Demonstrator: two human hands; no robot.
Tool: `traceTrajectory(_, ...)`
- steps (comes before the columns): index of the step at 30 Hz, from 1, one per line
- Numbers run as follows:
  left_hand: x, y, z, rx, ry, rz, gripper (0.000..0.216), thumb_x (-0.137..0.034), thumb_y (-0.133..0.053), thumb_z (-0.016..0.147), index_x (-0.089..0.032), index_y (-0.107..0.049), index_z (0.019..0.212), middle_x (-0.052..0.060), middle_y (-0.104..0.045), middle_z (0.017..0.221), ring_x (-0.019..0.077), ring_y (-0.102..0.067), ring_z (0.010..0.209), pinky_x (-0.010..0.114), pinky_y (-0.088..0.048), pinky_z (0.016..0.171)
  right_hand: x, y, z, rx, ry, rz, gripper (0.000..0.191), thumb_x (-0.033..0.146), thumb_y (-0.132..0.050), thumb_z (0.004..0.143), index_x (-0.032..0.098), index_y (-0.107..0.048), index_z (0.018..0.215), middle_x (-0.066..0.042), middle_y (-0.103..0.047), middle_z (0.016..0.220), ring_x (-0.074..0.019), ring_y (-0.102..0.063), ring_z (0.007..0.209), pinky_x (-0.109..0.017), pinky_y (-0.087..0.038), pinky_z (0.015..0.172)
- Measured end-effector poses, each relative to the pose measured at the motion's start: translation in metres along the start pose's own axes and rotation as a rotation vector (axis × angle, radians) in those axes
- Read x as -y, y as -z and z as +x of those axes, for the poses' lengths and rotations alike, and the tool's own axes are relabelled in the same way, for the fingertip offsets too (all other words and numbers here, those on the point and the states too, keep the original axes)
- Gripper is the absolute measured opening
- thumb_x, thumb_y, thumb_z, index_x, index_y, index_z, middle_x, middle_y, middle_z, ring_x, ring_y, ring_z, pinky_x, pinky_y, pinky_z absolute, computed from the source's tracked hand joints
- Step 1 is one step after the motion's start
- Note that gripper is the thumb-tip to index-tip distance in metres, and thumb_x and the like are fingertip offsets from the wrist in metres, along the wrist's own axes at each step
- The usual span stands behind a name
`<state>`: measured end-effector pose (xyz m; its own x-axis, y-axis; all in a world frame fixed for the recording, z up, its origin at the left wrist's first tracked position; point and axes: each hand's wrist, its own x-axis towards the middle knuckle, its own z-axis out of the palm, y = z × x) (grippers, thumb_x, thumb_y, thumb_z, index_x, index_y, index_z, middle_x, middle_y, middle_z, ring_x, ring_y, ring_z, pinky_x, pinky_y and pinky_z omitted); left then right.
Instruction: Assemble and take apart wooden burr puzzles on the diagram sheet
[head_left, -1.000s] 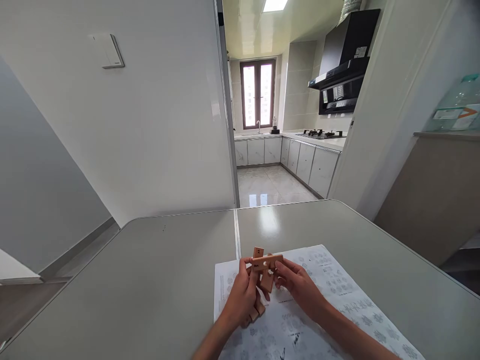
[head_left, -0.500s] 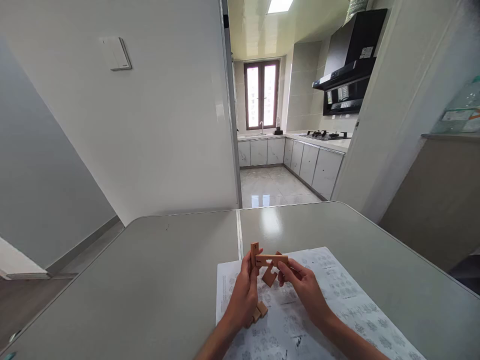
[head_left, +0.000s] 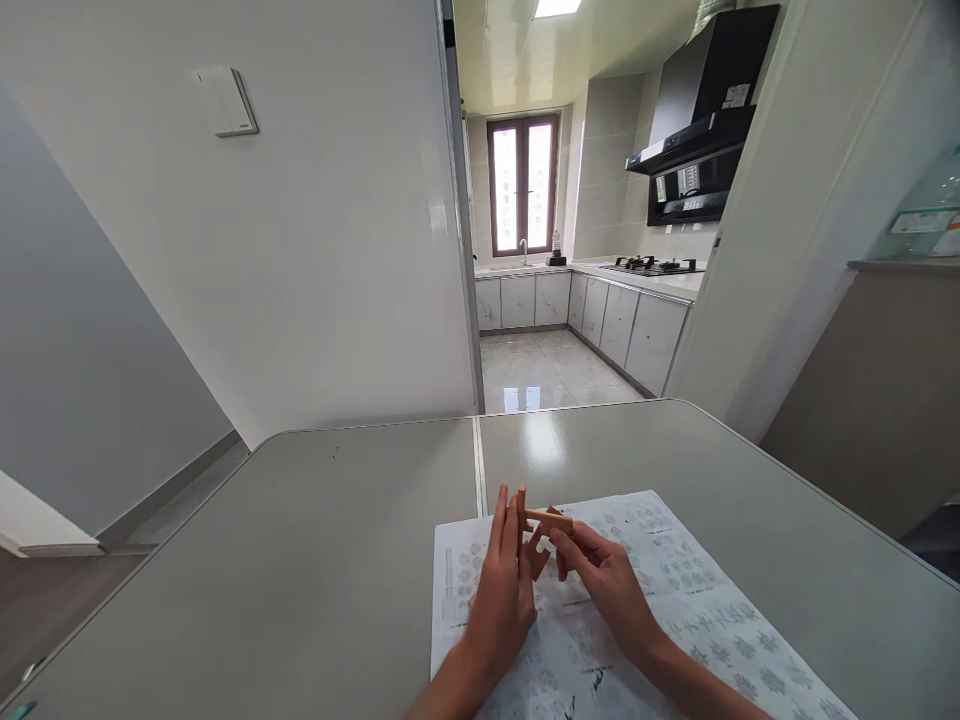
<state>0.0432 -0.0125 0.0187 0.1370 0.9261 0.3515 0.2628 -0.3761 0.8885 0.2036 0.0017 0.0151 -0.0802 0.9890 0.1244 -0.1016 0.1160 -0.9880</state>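
Observation:
Both my hands hold a small wooden puzzle [head_left: 546,524] of notched bars just above a printed instruction sheet [head_left: 675,600] on the grey table [head_left: 315,560]. My left hand [head_left: 504,590] has its fingers stretched upward against the left side of the puzzle, covering an upright bar. My right hand [head_left: 607,585] pinches the horizontal bar and a slanted piece from the right. Most of the puzzle is hidden behind my fingers.
The table has a seam [head_left: 477,460] down its middle and rounded far corners. Beyond it a white wall with a switch [head_left: 225,100] stands at left, and a doorway opens onto a kitchen with cabinets [head_left: 600,320]. A counter [head_left: 885,380] rises at right.
My left fingers have straightened and now cover the upright bar. The loose wooden pieces seen under my left hand before are hidden now. The hands shifted slightly right.

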Motion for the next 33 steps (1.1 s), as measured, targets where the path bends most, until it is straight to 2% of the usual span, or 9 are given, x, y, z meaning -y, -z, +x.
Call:
traceTrajectory(3,-0.008,0.0,0.001,0.036,0.018,-0.051,0.055,-0.035,-0.034,0.109,-0.038,-0.021,0.163,0.003,0.0,0.174,0.0299,-0.038,0.15,0.043,-0.052,0.113,0.0,0.0,0.0,0.012,-0.001,-0.005,0.043,0.06,-0.068,0.09,0.024,-0.08,0.11,-0.004,-0.065,0.088,-0.016,-0.05,0.064,-0.03,-0.048,0.064)
traceTrajectory(8,-0.012,0.003,0.001,0.07,0.02,-0.038,0.056,-0.034,-0.032,0.11,-0.04,-0.016,0.163,0.001,0.006,0.174,0.0298,-0.029,0.155,0.042,-0.048,0.116,0.0,0.002,0.002,0.026,-0.008,-0.022,0.042,0.059,-0.069,0.09,0.023,-0.081,0.11,-0.003,-0.062,0.08,-0.0156,-0.05,0.063,-0.029,-0.046,0.063)
traceTrajectory(13,-0.011,0.002,-0.003,0.087,0.042,0.043,0.053,-0.036,-0.034,0.109,-0.041,-0.025,0.161,0.0,0.02,0.172,0.0303,-0.048,0.143,0.045,-0.053,0.111,0.0,0.0,-0.001,0.076,0.001,-0.013,0.042,0.058,-0.067,0.091,0.024,-0.08,0.112,-0.005,-0.065,0.087,-0.0156,-0.05,0.064,-0.031,-0.046,0.062)
traceTrajectory(18,-0.015,0.001,-0.003,0.075,0.014,0.045,0.052,-0.034,-0.035,0.109,-0.044,-0.028,0.159,0.0,0.019,0.172,0.0279,-0.058,0.133,0.045,-0.057,0.104,0.0,-0.001,-0.002,0.092,0.004,0.004,0.039,0.055,-0.068,0.092,0.025,-0.08,0.114,-0.006,-0.068,0.098,-0.0155,-0.051,0.066,-0.031,-0.048,0.063)
traceTrajectory(22,-0.018,0.0,-0.004,0.053,0.028,0.016,0.051,-0.034,-0.038,0.109,-0.044,-0.032,0.158,-0.002,0.021,0.171,0.0274,-0.055,0.136,0.044,-0.055,0.108,-0.001,-0.001,-0.002,0.093,0.01,0.005,0.04,0.056,-0.066,0.093,0.026,-0.079,0.115,-0.006,-0.069,0.098,-0.015,-0.051,0.064,-0.031,-0.047,0.061)
traceTrajectory(26,-0.018,0.0,-0.005,0.079,0.058,-0.037,0.048,-0.037,-0.036,0.109,-0.045,-0.036,0.156,-0.005,0.024,0.17,0.0257,-0.059,0.131,0.042,-0.057,0.105,-0.003,-0.001,-0.003,0.08,0.038,-0.019,0.04,0.057,-0.067,0.092,0.023,-0.081,0.106,-0.006,-0.067,0.091,-0.0163,-0.054,0.065,-0.03,-0.048,0.059)
traceTrajectory(28,-0.018,0.0,-0.005,0.078,0.058,-0.032,0.046,-0.037,-0.036,0.109,-0.045,-0.039,0.155,-0.005,0.021,0.171,0.0253,-0.06,0.131,0.043,-0.055,0.108,-0.004,-0.001,-0.003,0.077,0.048,-0.029,0.04,0.057,-0.067,0.092,0.021,-0.081,0.103,-0.006,-0.066,0.089,-0.0165,-0.054,0.065,-0.03,-0.048,0.058)
traceTrajectory(30,-0.018,0.0,-0.004,0.062,0.053,-0.026,0.045,-0.037,-0.037,0.109,-0.044,-0.042,0.154,-0.005,0.01,0.173,0.0265,-0.054,0.138,0.046,-0.049,0.115,-0.005,-0.002,-0.004,0.077,0.043,-0.029,0.041,0.058,-0.067,0.092,0.02,-0.08,0.103,-0.006,-0.066,0.09,-0.0159,-0.053,0.065,-0.029,-0.048,0.057)
traceTrajectory(33,-0.02,0.0,-0.001,0.058,0.057,-0.048,0.045,-0.036,-0.039,0.109,-0.043,-0.043,0.153,-0.003,-0.025,0.17,0.027,-0.035,0.152,0.051,-0.037,0.123,-0.006,-0.003,-0.004,0.065,0.032,-0.022,0.043,0.059,-0.067,0.092,0.019,-0.079,0.1,-0.005,-0.064,0.088,-0.0152,-0.051,0.063,-0.029,-0.046,0.055)
